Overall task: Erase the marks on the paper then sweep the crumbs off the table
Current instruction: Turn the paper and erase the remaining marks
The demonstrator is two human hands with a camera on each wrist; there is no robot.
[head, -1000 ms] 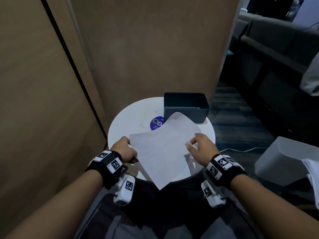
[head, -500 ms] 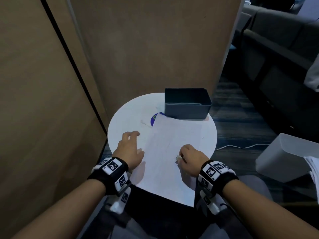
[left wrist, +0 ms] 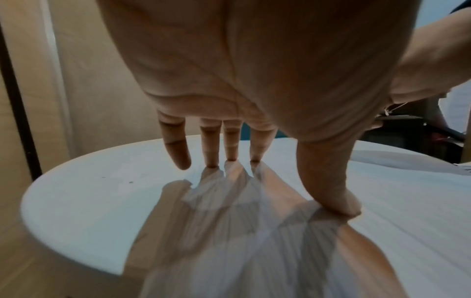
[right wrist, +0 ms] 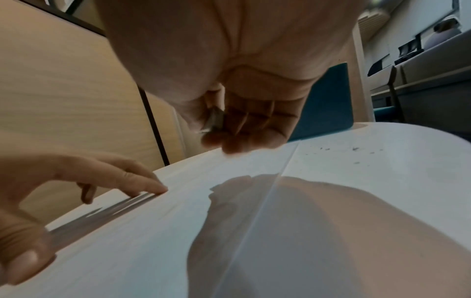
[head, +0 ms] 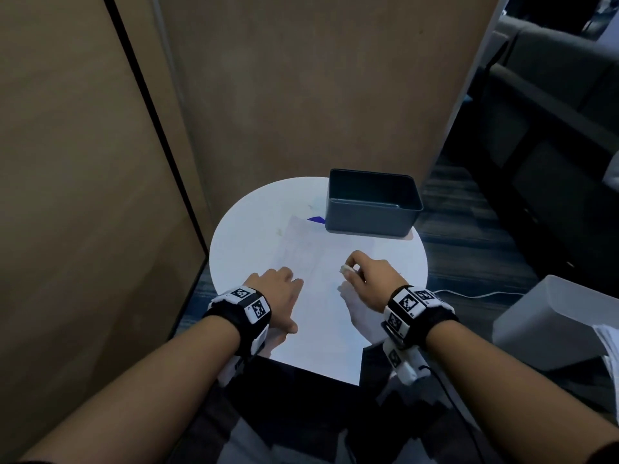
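A white sheet of paper (head: 321,316) with faint marks lies flat on the round white table (head: 248,229), its near corner hanging over the table's front edge. My left hand (head: 284,286) presses on the paper's left part with straight fingers (left wrist: 230,149) and thumb. My right hand (head: 351,267) hovers over the paper's right side and pinches a small white eraser (head: 345,269) between thumb and curled fingers; the eraser (right wrist: 213,119) also shows in the right wrist view. Dark crumbs (right wrist: 354,149) are scattered on the table right of the paper.
A dark grey open bin (head: 371,202) stands at the table's back right, against the paper's far edge. A blue sticker (head: 316,220) peeks out beside it. Wooden panels (head: 301,78) close off the back and left. A light grey container (head: 552,323) sits on the floor at right.
The paper, held up by both hands a second ago, now lies flat on the table. My left hand has let go and flattened onto it; my right hand keeps the eraser.
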